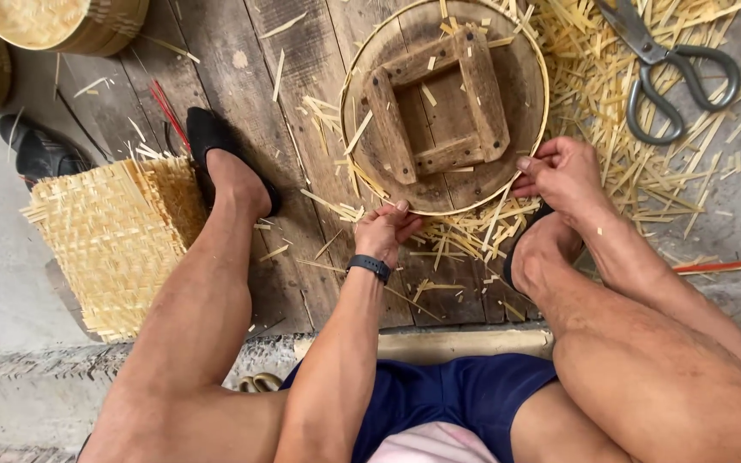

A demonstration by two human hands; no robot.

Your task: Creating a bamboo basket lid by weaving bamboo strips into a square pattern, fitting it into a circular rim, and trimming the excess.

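Note:
A round wooden form point(444, 103) with a square frame of wooden blocks on top lies on the plank floor, and a thin bamboo hoop point(544, 103) is wrapped around its edge. My left hand point(385, 230), with a dark band on the wrist, pinches the hoop at the near rim. My right hand point(563, 171) grips the hoop at the right side of the near rim. Both hands press the strip against the form.
Large metal scissors point(675, 73) lie at the upper right among bamboo offcuts point(611, 111). A woven bamboo mat piece point(113, 240) sits at the left by my left foot. A round bamboo container point(62, 24) stands top left. Red sticks point(167, 111) lie on the planks.

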